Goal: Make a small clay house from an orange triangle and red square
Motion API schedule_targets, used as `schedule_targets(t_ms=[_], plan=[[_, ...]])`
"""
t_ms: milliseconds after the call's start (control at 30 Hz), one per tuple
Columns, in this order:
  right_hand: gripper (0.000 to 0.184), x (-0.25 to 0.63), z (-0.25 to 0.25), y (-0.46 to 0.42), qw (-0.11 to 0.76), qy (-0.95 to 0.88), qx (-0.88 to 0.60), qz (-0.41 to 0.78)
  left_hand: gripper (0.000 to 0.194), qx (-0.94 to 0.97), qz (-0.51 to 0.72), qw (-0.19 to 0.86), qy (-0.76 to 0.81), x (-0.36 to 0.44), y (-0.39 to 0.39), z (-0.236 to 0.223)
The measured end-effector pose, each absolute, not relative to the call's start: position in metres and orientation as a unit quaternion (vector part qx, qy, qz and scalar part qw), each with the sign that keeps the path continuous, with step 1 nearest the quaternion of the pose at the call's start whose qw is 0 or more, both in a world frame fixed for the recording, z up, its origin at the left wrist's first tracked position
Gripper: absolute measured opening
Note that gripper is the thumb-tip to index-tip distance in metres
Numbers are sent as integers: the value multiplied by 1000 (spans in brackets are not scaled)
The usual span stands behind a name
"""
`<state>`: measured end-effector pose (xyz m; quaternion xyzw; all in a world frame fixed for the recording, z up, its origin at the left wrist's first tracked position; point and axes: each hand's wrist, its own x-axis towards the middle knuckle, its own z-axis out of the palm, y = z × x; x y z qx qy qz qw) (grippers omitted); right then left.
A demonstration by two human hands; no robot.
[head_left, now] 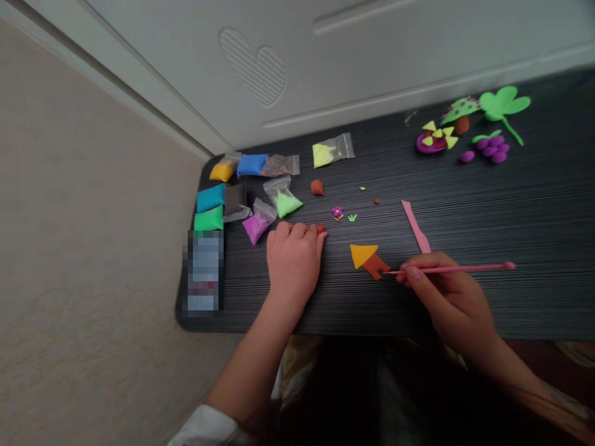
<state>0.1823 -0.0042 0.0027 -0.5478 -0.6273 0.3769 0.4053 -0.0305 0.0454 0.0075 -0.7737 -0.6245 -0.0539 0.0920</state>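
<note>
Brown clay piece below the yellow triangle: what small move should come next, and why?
I'd probably neaten the notched edge of the brown piece with the pink tool, since the right hand has its thin tip at that edge.

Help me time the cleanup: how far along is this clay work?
Looks done: the green clover, spotted mushroom and purple grapes, shaped and set aside at far right. In hand: the right hand holds a pink pointed tool at the notched brown piece beside a yellow triangle; the left hand has reddish clay at its fingertips. Possibly left: detailing that piece and shaping the loose brown lump. Anything further can't be told.
</note>
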Motion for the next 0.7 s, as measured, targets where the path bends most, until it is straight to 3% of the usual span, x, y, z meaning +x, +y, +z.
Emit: schedule_targets(t_ms=[333, 700], plan=[[8, 182, 1, -4, 401, -621, -558, 376, 20, -788, -146, 37, -596, -31, 42, 0], [7, 184, 0, -4, 394, -628, -550, 384, 33, -793, -197, -13, -577, -39, 39, 3]])
